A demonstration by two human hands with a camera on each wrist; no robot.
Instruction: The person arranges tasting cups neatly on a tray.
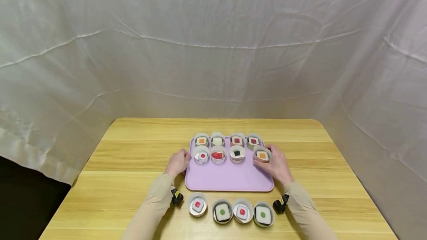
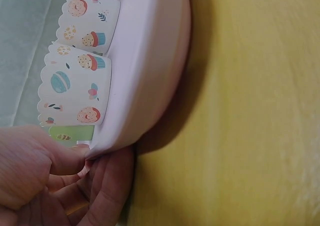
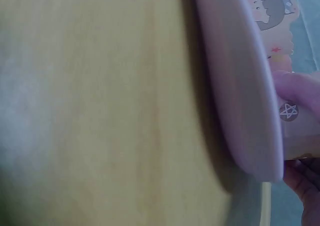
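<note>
A lilac tray (image 1: 230, 179) lies on the table with two rows of paper baking cups at its far half, each holding a small sushi-like piece. My left hand (image 1: 178, 162) pinches the tray's left edge; in the left wrist view the thumb is on top and the fingers curl beneath the rim (image 2: 155, 61). At the tray's right side my right hand (image 1: 278, 163) grips a paper baking cup (image 1: 262, 155) containing a white piece with an orange square. The right wrist view shows the thumb against the printed cup wall (image 3: 300, 131), just beyond the tray rim (image 3: 242, 81).
Along the near side of the table stand several more cups: one with a red-centred piece (image 1: 197, 204) on the left, then a green-dotted one (image 1: 222, 212) and others close beside it. White cloth (image 1: 213, 66) hangs behind and at both sides of the wooden table (image 1: 140, 136).
</note>
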